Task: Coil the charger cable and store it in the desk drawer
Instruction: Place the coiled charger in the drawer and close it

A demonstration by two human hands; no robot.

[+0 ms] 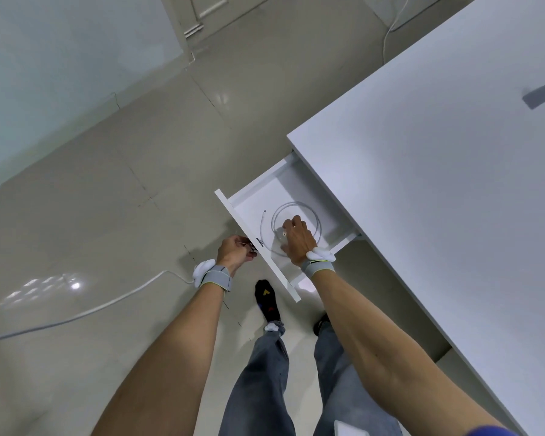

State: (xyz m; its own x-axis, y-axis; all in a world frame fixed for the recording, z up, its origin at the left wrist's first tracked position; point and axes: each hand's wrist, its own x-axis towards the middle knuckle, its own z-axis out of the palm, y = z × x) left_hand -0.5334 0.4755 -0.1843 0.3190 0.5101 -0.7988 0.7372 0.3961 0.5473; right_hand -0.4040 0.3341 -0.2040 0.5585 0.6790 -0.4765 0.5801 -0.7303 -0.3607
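A pale glossy tiled floor [114, 190] is seen across most of the view, w/ a thin white cord [85, 313] trailed over it at lower left. The flat white tabletop [438, 190] is seen filling the right side; a small grey rectangular block [541, 95] is lain on it near the far right edge. Below the tabletop's near corner, a shallow white desk drawer [255, 196] is pulled out over the floor, its front panel turned toward the person. Grey jeans [258, 388] and a black sock w/ coloured marks [267, 302] are seen beneath the drawer. Both forearms are bare, w/ grey straps & white pads worn at the wrists. The left hand [235, 251] is closed on the small metal handle [255, 243] at the outside of the drawer front. The right hand [298, 239] is reached into the drawer, fingers curled down & pinched on one plug end of the thin white charger cable [309, 209]. The cable is laid in a round coil on the drawer bottom, approx. mid-drawer, its other end [264, 213] stuck out to the left of the loop, near the front panel.
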